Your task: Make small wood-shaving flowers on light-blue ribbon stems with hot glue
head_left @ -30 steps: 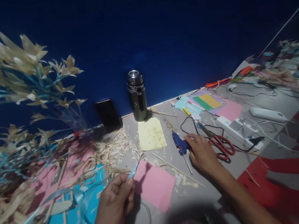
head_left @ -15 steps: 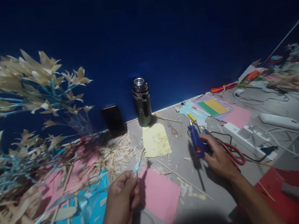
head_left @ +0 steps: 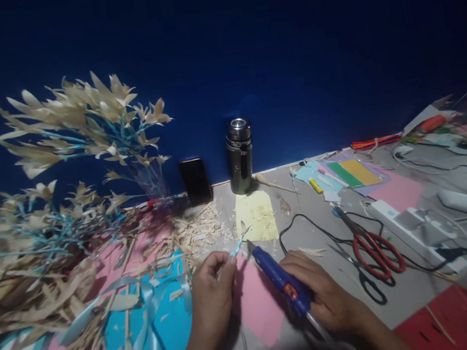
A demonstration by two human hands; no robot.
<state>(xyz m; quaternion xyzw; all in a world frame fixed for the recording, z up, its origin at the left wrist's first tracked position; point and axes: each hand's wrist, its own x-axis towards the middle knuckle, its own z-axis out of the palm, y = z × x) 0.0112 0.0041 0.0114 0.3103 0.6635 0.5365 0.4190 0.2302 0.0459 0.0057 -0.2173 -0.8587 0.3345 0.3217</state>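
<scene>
My left hand (head_left: 213, 292) pinches a thin light-blue wrapped stem (head_left: 238, 245) with a small pale leaf at its tip, held just above the grey table (head_left: 313, 278). My right hand (head_left: 323, 294) grips a blue hot glue gun (head_left: 279, 279), its nozzle pointing up-left and almost touching the stem's tip. A pink paper sheet (head_left: 259, 307) lies under both hands.
Red-handled scissors (head_left: 372, 243) and a black cord lie to the right, beside a white power strip (head_left: 411, 222). A steel flask (head_left: 240, 155), a dark phone (head_left: 195, 181) and a yellow sheet (head_left: 258, 223) sit by the blue wall. Dried-leaf branches (head_left: 76, 131) and blue ribbon (head_left: 149, 319) fill the left.
My right hand picked the glue gun up from beside the scissors and carried it left to the stem's tip. The left hand kept its pinch; the view shifted right.
</scene>
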